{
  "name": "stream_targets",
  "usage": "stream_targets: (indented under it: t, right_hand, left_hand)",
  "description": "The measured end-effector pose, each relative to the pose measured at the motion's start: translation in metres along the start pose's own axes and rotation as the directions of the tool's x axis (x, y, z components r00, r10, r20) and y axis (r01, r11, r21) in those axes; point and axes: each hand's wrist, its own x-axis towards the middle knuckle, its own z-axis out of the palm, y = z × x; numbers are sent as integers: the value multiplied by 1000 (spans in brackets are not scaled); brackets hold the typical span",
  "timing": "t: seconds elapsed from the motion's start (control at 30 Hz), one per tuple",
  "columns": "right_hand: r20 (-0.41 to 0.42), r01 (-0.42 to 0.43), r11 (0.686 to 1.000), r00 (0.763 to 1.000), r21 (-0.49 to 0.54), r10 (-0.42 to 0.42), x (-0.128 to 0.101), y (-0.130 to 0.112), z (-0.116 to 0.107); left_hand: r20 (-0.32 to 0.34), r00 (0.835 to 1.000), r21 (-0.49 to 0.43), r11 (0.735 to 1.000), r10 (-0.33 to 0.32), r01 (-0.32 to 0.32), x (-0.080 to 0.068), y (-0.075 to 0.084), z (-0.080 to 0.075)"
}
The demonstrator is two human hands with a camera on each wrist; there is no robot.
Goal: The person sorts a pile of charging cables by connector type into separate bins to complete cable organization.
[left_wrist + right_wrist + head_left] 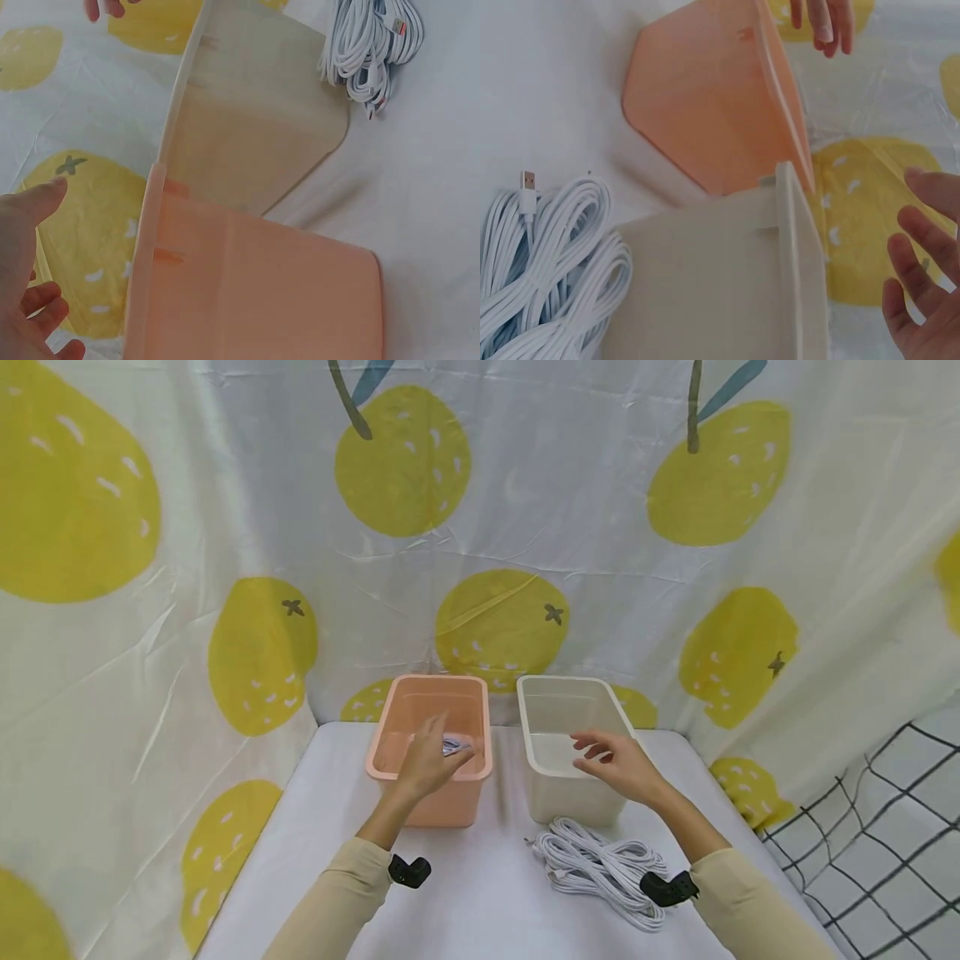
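Above the front rim of a peach plastic bin (435, 802) hovers my left hand (429, 764), its fingers spread with nothing between them. Inside that bin a bundle of white cable (454, 746) shows past the hand, partly hidden by it. My right hand (618, 764) is over the cream plastic bin (573, 797), fingers loosely bent and holding nothing. Several coiled white USB cables (600, 868) lie in a heap in front of the cream bin; a USB plug (528, 191) sticks up from them in the right wrist view.
Both bins stand side by side at the back of the white table (480, 902), a narrow gap between them. Behind hangs a fruit-print curtain (525, 543). A dark wire grid (877, 835) stands at the right. Each wrist wears a small black device (409, 871).
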Motion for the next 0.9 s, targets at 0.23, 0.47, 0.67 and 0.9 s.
stream_targets:
  t: [0.23,0.47,0.67,0.9]
  right_hand:
    - [-30,-18,999,999,-41,17,-14,5,-6]
    - [-37,-14,998,999,-58,12,-34,14,-8]
    - [-61,-15,998,998,-57,12,-50,23,-7]
    - [-79,-43,997,996,-56,39,-64,29,3]
  left_hand:
    - [71,997,-50,998,-24,27,3,6,15]
    - [56,998,-54,999,5,-2,8,11,36]
    - [52,997,-46,997,57,-54,14,23,55]
    - [107,993,-79,996,57,-49,15,37,79]
